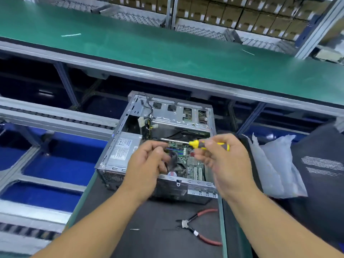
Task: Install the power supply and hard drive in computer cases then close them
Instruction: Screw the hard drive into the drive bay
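Note:
An open grey computer case lies on the dark mat with its motherboard exposed. The grey power supply sits in the case's left rear corner, label up. My right hand grips a yellow-handled screwdriver held level above the case, shaft pointing left. My left hand hovers over the case with fingers curled, fingertips close to the shaft's tip. Whether it pinches something small there I cannot tell. No hard drive is visible.
Red-handled pliers lie on the dark mat in front of the case. A crumpled plastic bag and a dark panel lie to the right. A green conveyor belt runs behind; blue bins are at left.

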Available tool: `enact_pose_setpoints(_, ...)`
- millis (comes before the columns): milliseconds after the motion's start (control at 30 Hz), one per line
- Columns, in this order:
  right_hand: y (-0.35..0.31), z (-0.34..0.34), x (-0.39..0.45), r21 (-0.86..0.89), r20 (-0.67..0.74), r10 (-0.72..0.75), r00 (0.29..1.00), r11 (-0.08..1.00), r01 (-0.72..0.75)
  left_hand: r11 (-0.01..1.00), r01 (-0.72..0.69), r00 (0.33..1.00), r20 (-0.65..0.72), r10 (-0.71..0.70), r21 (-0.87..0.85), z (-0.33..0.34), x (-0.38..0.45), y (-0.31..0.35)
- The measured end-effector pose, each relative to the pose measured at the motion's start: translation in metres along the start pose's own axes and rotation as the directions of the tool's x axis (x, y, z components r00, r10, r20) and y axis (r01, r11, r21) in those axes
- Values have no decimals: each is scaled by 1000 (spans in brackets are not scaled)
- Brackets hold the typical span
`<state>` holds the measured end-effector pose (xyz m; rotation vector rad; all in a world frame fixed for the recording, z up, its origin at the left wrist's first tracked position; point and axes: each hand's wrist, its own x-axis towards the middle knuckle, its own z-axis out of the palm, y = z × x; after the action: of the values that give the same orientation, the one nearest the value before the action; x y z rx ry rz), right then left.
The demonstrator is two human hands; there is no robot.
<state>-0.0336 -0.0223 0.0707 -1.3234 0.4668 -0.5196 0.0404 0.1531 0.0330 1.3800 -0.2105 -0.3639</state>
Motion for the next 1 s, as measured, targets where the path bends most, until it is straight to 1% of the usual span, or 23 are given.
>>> enact_pose_setpoints(33,9,-10,-24,14,22,41,999,999,-42,998,54,997,57,-53,-29,-2,-14,-1)
enact_pose_setpoints(100,28,-31,-63,17,51,129,990,991,-130,986,165,973,164,-161,-9,-5,-39,-10)
enact_pose_setpoints(200,55,-54,-94,21,114,289,950,956,-294,943,333,925,200,-324,-9,-10,-67,-36)
enact_pose_setpoints(267,71,-64,-98,-107,153,360,920,932,-346,915,404,899,176,-400,20,-16,-77,-58)
enact_pose_setpoints(300,80,-69,-98,-215,175,385,906,913,-346,899,438,889,139,-436,19,-19,-79,-69)
enact_pose_setpoints(333,90,-76,-97,-374,204,395,895,877,-302,881,473,877,91,-472,3,-21,-81,-79)
enact_pose_setpoints(367,100,-84,-95,-566,235,382,893,801,-194,866,500,865,45,-499,-12,-23,-81,-88)
enact_pose_setpoints(400,108,-92,-93,-736,271,344,899,676,-37,856,517,856,7,-517,-9,-24,-80,-95)
enact_pose_setpoints(433,116,-99,-90,-840,325,280,903,525,140,850,527,850,-21,-527,18,-26,-78,-102)
enact_pose_setpoints(467,124,-106,-88,-878,385,228,894,391,278,846,530,848,-39,-529,58,-26,-74,-108)
enact_pose_setpoints(500,133,-113,-86,-889,423,217,880,288,356,841,531,847,-56,-529,100,-26,-69,-113)
enact_pose_setpoints(567,149,-124,-83,-908,418,277,865,141,394,827,540,841,-107,-530,155,-25,-59,-119)
enact_pose_setpoints(633,158,-130,-77,-917,389,355,850,58,395,809,549,835,-173,-522,211,-25,-54,-125)
enact_pose_setpoints(733,156,-134,-68,-911,374,404,835,-6,412,798,534,843,-250,-476,280,-25,-56,-131)
enact_pose_setpoints(833,142,-137,-62,-907,360,424,831,-48,418,795,511,856,-282,-434,327,-27,-69,-132)
enact_pose_setpoints(900,127,-145,-61,-913,356,428,831,-31,408,765,505,859,-321,-399,400,-29,-77,-128)
enact_pose_setpoints(967,108,-153,-59,-925,351,438,828,22,380,688,443,895,-328,-302,575,-31,-82,-117)
enact_pose_setpoints(1000,96,-157,-57,-930,352,439,827,65,362,652,399,915,-327,-237,645,-31,-84,-107)
